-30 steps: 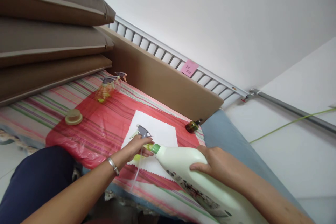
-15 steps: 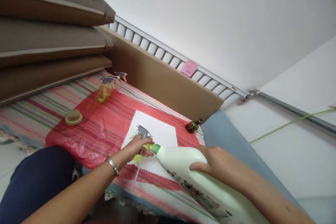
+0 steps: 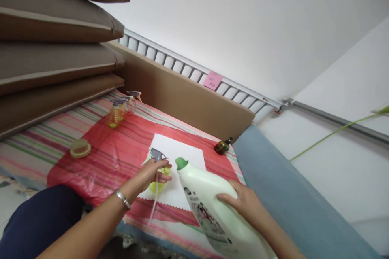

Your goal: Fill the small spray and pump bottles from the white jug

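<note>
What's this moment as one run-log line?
left hand: holds gray trigger sprayer, at yellow bottle | right hand: grips pale-green jug, tilted | green spout: apart from yellow bottle

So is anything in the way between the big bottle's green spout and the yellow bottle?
Nothing visible stands between the spout and the neck of the yellow bottle, just a gap. Fingertips of the left hand come close, above and below the neck; the tube of the spray head hangs away from the spout.

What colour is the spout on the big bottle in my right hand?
The spout is green; it shows best in the head view.
</note>
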Available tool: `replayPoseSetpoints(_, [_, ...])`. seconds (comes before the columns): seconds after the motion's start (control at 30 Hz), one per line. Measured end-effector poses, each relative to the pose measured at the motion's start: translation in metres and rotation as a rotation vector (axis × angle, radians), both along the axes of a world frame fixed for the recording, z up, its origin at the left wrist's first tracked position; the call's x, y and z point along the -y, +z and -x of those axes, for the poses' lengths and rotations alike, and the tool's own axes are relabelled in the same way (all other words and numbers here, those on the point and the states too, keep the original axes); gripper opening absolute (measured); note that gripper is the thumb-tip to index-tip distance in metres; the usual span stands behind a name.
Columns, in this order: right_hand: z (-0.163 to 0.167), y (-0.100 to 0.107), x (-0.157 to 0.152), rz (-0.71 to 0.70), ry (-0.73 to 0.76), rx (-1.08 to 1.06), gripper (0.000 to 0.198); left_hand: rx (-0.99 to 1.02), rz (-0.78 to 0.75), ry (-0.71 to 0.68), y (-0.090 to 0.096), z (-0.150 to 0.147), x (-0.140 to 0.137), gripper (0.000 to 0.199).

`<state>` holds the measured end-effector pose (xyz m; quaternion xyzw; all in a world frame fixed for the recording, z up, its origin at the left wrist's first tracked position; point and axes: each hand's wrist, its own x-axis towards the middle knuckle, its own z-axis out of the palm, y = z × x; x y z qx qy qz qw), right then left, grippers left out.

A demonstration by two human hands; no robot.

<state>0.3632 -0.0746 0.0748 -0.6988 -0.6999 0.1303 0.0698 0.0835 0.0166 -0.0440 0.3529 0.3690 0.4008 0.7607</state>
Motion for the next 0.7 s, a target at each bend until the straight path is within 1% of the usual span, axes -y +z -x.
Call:
replayPoseSetpoints(0.17, [-0.018,-0.009,-0.016,-0.227,-0.23,-0.188,0.041,0.004,-0.006,0.012,-0.001,-0.001,0.001,0.045])
replayPoseSetpoints(0.23, [-0.02,-0.018,-0.03,-0.335,-0.294,-0.315,0.042,-0.01,0.0,0.02,0.0,-0.001,0.002,0.045])
replayPoseSetpoints(0.3, [-0.02,-0.033,-0.048,-0.419,-0.348,-0.424,0.044,-0.024,0.011,0.036,0.001,-0.002,0.002,0.045])
replayPoseSetpoints(0.47, [-0.005,-0.074,-0.106,-0.535,-0.448,-0.542,0.045,-0.058,0.045,0.072,-0.001,-0.008,0.002,0.048])
replayPoseSetpoints(0.6, [0.013,-0.097,-0.153,-0.613,-0.489,-0.612,0.043,-0.057,0.047,0.116,-0.008,-0.012,0.001,0.051])
replayPoseSetpoints(0.7, [0.024,-0.114,-0.179,-0.627,-0.505,-0.627,0.042,-0.064,0.054,0.136,-0.012,-0.013,0.0,0.051])
